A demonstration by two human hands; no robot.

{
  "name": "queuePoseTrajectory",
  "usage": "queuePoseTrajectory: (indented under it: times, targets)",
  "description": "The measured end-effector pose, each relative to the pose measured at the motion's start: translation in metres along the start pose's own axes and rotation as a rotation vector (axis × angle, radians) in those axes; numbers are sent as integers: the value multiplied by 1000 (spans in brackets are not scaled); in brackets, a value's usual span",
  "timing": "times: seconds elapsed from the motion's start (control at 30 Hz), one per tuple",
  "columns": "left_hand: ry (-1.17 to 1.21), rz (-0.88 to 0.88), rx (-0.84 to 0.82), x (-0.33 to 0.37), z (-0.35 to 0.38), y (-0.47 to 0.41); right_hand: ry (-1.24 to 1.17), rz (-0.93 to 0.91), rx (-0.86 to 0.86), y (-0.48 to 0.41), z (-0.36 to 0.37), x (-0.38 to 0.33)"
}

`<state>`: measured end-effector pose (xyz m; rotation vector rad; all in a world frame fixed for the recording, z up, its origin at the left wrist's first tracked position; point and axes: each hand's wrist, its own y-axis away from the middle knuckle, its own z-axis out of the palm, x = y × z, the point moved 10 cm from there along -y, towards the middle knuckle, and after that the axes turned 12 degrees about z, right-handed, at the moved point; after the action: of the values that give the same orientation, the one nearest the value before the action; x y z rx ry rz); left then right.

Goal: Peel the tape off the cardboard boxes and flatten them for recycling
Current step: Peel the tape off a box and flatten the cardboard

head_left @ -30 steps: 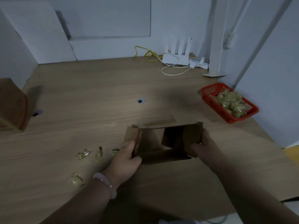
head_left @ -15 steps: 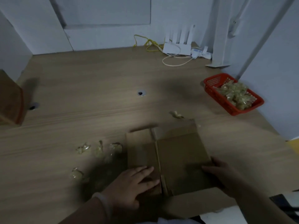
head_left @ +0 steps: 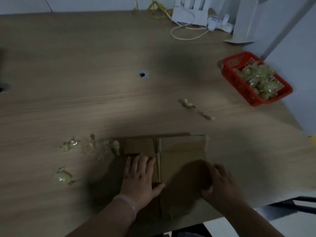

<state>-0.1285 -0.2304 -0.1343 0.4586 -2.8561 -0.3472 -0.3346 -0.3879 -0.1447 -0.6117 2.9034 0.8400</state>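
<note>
A brown cardboard box [head_left: 181,151] lies flat on the wooden table [head_left: 85,100] near its front edge. My left hand [head_left: 140,177] presses palm-down on the box's left half, fingers straight and spread. My right hand [head_left: 220,183] rests on the box's right edge with its fingers bent down over the cardboard. Crumpled balls of peeled tape [head_left: 70,144] lie just left of the box, and two more tape scraps [head_left: 186,103] lie beyond it to the right.
A red plastic basket [head_left: 229,72] full of crumpled tape sits at the right edge of the table. A white router [head_left: 188,14] with yellow and white cables stands at the back. Round cable holes [head_left: 142,74] are set into the tabletop.
The box went from standing open between my hands to lying flat on the table. Both hands moved onto its top surface and press it down. The camera tilted downward.
</note>
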Motion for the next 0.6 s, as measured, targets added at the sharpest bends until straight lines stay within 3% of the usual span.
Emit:
queuePoseTrajectory:
  times: [0.13,0.27,0.47,0.6]
  targets:
    - [58,48,90,2,-1,-6,120,-333,72,-4,-4,-61]
    - [97,-2,98,-3,7,-9,230,-346,206,-19,1,-90]
    - [105,4,168,-5,10,-8,100,-418,323,-19,-3,-96]
    - [106,-16,177,-8,10,-10,-292,-410,362,-32,-36,-84]
